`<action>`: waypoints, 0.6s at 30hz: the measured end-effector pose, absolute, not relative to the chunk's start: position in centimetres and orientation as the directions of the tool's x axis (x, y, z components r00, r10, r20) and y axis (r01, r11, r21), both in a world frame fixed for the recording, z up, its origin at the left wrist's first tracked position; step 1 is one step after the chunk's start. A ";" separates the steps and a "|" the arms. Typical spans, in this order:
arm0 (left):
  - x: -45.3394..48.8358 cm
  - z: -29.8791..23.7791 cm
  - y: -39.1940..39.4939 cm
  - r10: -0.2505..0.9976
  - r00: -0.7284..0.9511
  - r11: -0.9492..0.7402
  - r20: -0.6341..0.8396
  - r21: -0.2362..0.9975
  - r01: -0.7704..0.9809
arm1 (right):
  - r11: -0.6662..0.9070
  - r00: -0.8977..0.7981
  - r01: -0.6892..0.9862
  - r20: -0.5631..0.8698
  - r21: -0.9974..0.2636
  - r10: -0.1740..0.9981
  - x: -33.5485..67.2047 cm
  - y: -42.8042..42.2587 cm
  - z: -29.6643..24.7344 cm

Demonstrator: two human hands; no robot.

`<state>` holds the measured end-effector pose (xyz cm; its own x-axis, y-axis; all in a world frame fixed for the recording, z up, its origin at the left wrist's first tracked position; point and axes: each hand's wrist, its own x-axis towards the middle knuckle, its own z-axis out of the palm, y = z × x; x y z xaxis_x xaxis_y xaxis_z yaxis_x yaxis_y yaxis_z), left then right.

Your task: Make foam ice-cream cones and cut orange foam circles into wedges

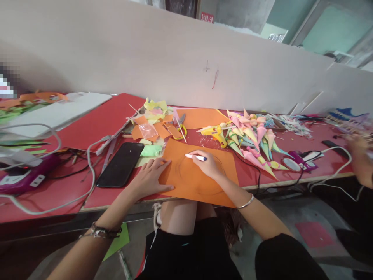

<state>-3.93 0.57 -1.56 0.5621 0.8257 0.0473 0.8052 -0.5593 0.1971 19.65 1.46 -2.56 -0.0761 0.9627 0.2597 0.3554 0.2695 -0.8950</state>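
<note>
An orange sheet of paper (pixel 192 184) lies on the red table in front of me, its near edge reaching past the table's front. A faint dark curved outline is drawn on it. My right hand (pixel 210 165) grips a white marker pen (pixel 196 157) with a dark blue end, the pen lying low over the sheet's upper middle. My left hand (pixel 151 177) rests flat at the sheet's left edge, fingers spread, thumb on the paper. Left of that hand lies a black phone (pixel 120 165). A light-green packet (pixel 152 150) sits just beyond the fingers.
A yellow glue gun (pixel 215 134) and a pile of pastel paper cones (pixel 255 136) lie behind the sheet to the right. Yellow-handled scissors (pixel 182 130) rest among orange scraps. Purple power strips (pixel 32 177) and cables flank both sides. Another person's hand (pixel 361 159) shows at far right.
</note>
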 end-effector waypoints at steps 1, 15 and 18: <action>-3.9 -1.5 0.5 0.827 0.561 -0.557 0.043 0.191 0.808 | 0.255 -0.011 0.372 0.271 -0.893 0.963 19.9 1.5 -2.6; -2.9 -1.3 -0.7 0.848 0.523 -0.529 0.083 0.072 0.846 | 0.298 -0.221 0.326 0.235 -0.897 0.947 18.8 0.4 -2.7; -2.9 -1.4 -0.6 0.850 0.521 -0.526 0.079 0.077 0.847 | 0.317 -0.130 0.381 0.289 -0.869 0.948 19.3 1.4 -3.1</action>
<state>-2.88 -0.63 -1.39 0.5209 0.8500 0.0789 0.8469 -0.5262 0.0771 19.33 1.40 -3.13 -0.1297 0.9484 0.2892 0.3809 0.3169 -0.8686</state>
